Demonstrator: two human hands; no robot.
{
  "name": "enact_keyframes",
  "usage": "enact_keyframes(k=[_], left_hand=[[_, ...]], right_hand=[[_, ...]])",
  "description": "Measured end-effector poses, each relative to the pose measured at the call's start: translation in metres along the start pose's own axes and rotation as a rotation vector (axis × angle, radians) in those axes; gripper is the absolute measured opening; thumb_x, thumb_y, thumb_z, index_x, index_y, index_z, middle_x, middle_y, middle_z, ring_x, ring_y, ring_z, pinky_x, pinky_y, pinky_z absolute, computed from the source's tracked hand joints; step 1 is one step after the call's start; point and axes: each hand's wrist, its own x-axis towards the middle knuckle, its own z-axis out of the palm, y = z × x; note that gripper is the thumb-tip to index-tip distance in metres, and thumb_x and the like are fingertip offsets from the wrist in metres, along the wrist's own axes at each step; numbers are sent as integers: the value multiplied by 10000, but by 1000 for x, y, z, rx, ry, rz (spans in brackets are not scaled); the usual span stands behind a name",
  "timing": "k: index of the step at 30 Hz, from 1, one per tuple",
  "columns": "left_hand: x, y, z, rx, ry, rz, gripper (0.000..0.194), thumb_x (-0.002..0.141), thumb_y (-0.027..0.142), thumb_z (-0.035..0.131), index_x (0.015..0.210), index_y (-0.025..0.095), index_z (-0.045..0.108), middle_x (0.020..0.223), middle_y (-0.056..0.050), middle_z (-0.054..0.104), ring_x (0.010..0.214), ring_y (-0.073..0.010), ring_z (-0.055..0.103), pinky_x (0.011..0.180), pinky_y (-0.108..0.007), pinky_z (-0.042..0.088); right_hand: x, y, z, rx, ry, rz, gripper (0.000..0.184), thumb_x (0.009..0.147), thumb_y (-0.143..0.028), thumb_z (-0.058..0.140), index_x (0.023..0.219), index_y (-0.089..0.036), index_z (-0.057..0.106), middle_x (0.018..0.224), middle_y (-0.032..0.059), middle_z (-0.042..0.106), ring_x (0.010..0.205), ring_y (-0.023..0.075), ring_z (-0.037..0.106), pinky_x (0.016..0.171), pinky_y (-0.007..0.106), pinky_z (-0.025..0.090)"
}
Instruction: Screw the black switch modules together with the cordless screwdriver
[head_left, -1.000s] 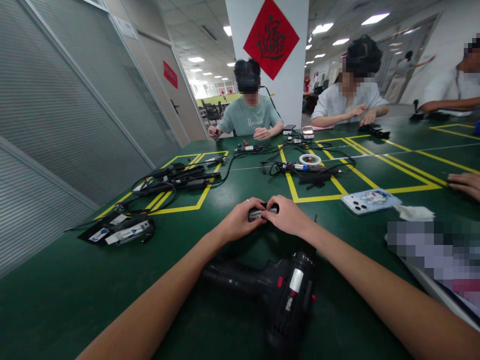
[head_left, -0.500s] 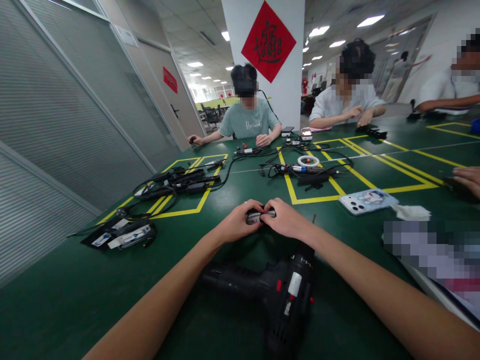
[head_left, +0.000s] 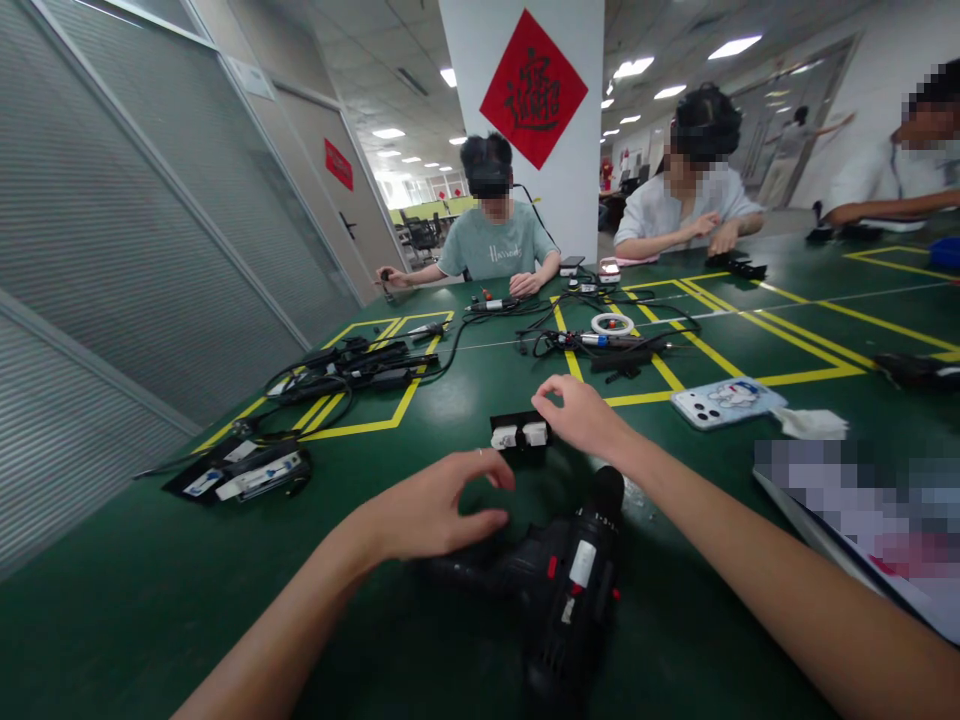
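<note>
A small black piece with two white blocks (head_left: 520,433) lies on the green table, no hand clearly gripping it. My right hand (head_left: 581,412) hovers at its right end, fingers curved, thumb and index loosely apart, nothing seen between them. Closer to me, my left hand (head_left: 439,505) is open, with thumb and fingers spread over the handle of a black power drill (head_left: 574,585). The drill lies on its side with its chuck pointing away, near my right forearm. Part of its handle is hidden under my left hand.
Black cables and tools (head_left: 360,360) lie at left, near a black-and-white packet (head_left: 262,470). Soldering-iron-like tools (head_left: 600,340) and a white ring (head_left: 613,324) are ahead. A phone (head_left: 727,402), tissue (head_left: 811,424) and blurred flat item (head_left: 847,530) are at right. Co-workers sit opposite.
Both hands have let go of the small piece, which now lies on the table. My left hand has moved back toward the drill handle; my right has lifted slightly and to the right.
</note>
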Motion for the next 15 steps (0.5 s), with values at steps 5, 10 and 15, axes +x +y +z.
enact_keyframes(k=[5, 10, 15], left_hand=[[-23, 21, 21, 131, -269, -157, 536, 601, 415, 742, 1092, 336, 544, 1023, 15, 626, 903, -240, 590, 734, -317, 456], [-17, 22, 46, 362, -153, -58, 275, 591, 321, 680, 828, 250, 561, 822, -18, 623, 746, -239, 581, 656, -347, 424], [-14, 20, 59, 392, -90, -42, 297, 565, 378, 675, 786, 222, 552, 787, -50, 611, 708, -256, 572, 616, -361, 393]], right_hand=[[-6, -6, -10, -21, 100, -51, 140, 840, -262, 497, 850, -179, 610, 937, 74, 605, 932, 194, 548, 856, 318, 400], [-27, -20, -22, -96, 149, -101, 127, 853, -248, 488, 869, -187, 598, 935, 74, 595, 948, 206, 542, 870, 336, 407], [-56, -32, -49, -49, 240, -163, 192, 868, -192, 459, 1025, -208, 569, 1024, 67, 608, 971, 204, 570, 860, 358, 444]])
